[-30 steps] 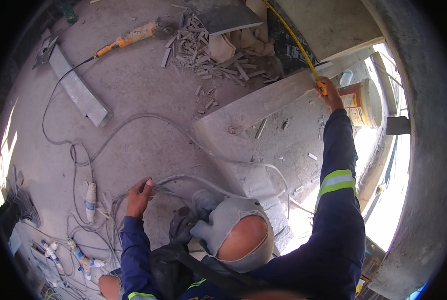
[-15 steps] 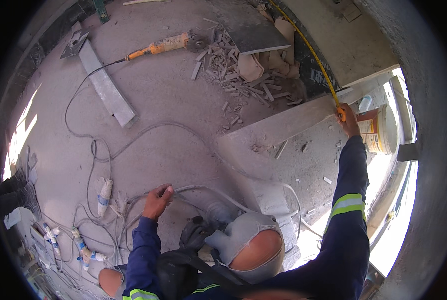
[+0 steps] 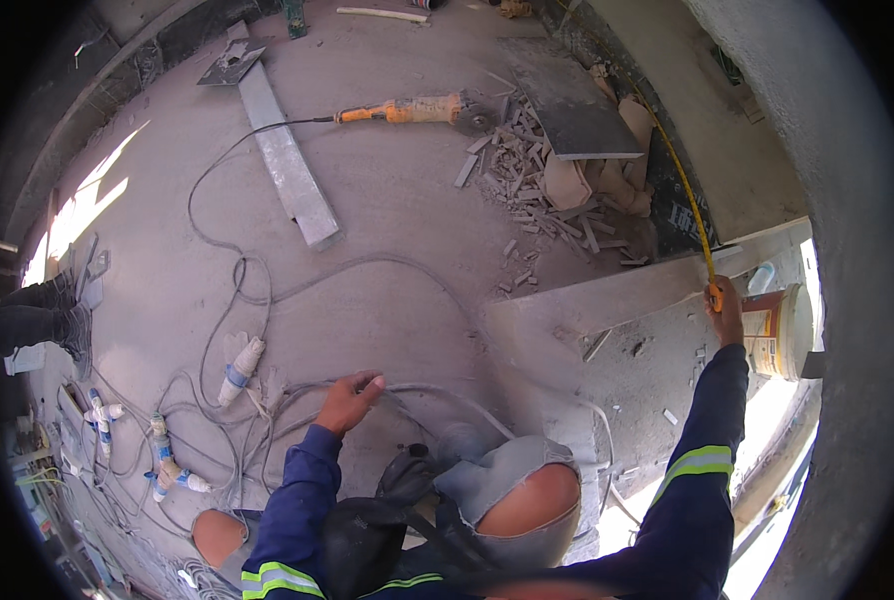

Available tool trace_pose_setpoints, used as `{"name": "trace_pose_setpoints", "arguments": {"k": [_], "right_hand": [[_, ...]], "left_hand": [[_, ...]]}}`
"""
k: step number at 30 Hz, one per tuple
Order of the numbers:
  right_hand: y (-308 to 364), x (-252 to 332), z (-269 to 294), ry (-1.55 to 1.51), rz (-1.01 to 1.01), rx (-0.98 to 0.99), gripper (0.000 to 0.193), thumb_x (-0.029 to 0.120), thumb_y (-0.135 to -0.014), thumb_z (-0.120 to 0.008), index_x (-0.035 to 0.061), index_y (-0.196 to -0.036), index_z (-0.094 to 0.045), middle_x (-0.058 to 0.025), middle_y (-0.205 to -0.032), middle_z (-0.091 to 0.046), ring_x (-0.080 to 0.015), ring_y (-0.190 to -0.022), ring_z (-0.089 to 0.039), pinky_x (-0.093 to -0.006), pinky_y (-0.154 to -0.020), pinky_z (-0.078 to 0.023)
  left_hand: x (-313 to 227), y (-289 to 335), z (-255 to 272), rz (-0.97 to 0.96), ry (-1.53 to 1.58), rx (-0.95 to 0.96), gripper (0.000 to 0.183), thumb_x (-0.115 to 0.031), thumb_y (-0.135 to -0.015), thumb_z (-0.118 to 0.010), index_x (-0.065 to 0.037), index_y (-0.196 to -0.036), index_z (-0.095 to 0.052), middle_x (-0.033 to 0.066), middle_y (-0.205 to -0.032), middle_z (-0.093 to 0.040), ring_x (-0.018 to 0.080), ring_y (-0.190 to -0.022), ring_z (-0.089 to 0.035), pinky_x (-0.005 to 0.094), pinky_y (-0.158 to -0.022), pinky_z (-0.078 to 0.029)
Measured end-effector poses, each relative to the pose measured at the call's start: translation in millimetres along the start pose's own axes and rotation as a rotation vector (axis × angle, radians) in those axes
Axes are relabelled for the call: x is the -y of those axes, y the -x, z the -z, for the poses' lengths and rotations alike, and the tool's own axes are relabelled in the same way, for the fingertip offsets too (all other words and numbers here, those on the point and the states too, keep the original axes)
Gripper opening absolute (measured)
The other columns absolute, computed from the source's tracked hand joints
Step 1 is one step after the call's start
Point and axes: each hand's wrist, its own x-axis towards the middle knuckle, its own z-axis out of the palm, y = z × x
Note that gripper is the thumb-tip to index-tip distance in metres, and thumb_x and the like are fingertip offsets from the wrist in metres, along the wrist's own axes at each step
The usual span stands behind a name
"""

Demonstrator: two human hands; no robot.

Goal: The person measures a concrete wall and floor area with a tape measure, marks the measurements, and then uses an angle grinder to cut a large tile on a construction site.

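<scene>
My right hand (image 3: 727, 312) is wrapped round an orange tape measure (image 3: 715, 296) at the right, beside a low ledge. From it the yellow tape blade (image 3: 683, 182) runs out, bending away toward the far right past a dark tile and a long pale slab. My left hand (image 3: 351, 402) hovers above the floor near grey cables, its fingers loosely bent and apart, with nothing visible in it. My knee (image 3: 529, 500) shows through torn grey trousers between the two arms.
An orange angle grinder (image 3: 407, 108) lies on the dusty floor beside a heap of cut strips (image 3: 542, 200) and a dark tile (image 3: 577, 110). A long grey board (image 3: 287, 155), cable connectors (image 3: 239, 370) and a bucket (image 3: 782, 330) are around. Another person's shoes (image 3: 75, 330) stand at left.
The view has shifted, so the floor and things on it appear further right and mostly lower. My right hand still grips the tape measure, with the blade out.
</scene>
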Motion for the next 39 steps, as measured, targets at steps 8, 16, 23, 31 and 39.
{"name": "trace_pose_setpoints", "arguments": {"k": [8, 16, 23, 31, 39], "right_hand": [[175.4, -14.4, -83.7, -0.424, -0.082, 0.141, 0.029, 0.039, -0.107, -0.061, 0.0117, -0.115, -0.066, 0.0012, -0.091, -0.067, -0.0027, -0.07, -0.06, -0.0154, -0.046, -0.045], [388.0, 38.3, -216.2, -0.688, -0.289, 0.447, 0.035, 0.037, -0.11, -0.055, 0.0087, -0.13, -0.06, -0.0066, -0.103, -0.065, -0.013, -0.079, -0.064, -0.0194, -0.046, -0.05], [519.6, 194.1, -323.6, -0.65, -0.433, 0.707, 0.044, 0.032, -0.107, -0.057, 0.0107, -0.145, -0.051, -0.0081, -0.108, -0.064, -0.0168, -0.086, -0.065, -0.0218, -0.053, -0.054], [690.4, 332.6, -383.4, -0.602, -0.725, 1.08, 0.05, 0.022, -0.1, -0.064, 0.0225, -0.148, -0.052, -0.0088, -0.11, -0.065, -0.0225, -0.096, -0.066, -0.0307, -0.067, -0.059], [828.1, 455.6, -345.1, -0.392, -0.758, 1.257, 0.047, 0.02, -0.094, -0.064, 0.0225, -0.141, -0.056, -0.0076, -0.111, -0.064, -0.0231, -0.097, -0.064, -0.0339, -0.072, -0.057]], "left_hand": [[-10.5, 36.0, 47.3, -0.264, -0.189, -0.099, 0.061, -0.05, -0.105, -0.062, 0.0, -0.139, -0.067, 0.021, -0.129, -0.074, 0.0324, -0.116, -0.072, 0.0413, -0.1, -0.055], [0.3, 168.8, 103.5, -0.288, -0.174, -0.145, 0.058, -0.052, -0.105, -0.059, -0.005, -0.137, -0.069, 0.0221, -0.127, -0.072, 0.0391, -0.117, -0.069, 0.046, -0.103, -0.052], [4.3, 334.9, 147.1, -0.161, -0.052, -0.093, 0.056, -0.053, -0.104, -0.058, -0.006, -0.132, -0.072, 0.0216, -0.126, -0.073, 0.0401, -0.118, -0.068, 0.0474, -0.103, -0.051], [-40.3, 514.8, 196.6, -0.043, 0.108, -0.321, 0.057, -0.054, -0.101, -0.061, -0.007, -0.131, -0.073, 0.0211, -0.123, -0.075, 0.0388, -0.115, -0.07, 0.0467, -0.1, -0.053], [-17.4, 689.8, 269.4, 0.139, 0.019, -0.525, 0.055, -0.052, -0.099, -0.063, -0.005, -0.124, -0.076, 0.0194, -0.109, -0.079, 0.0352, -0.098, -0.076, 0.0446, -0.09, -0.057]]}}
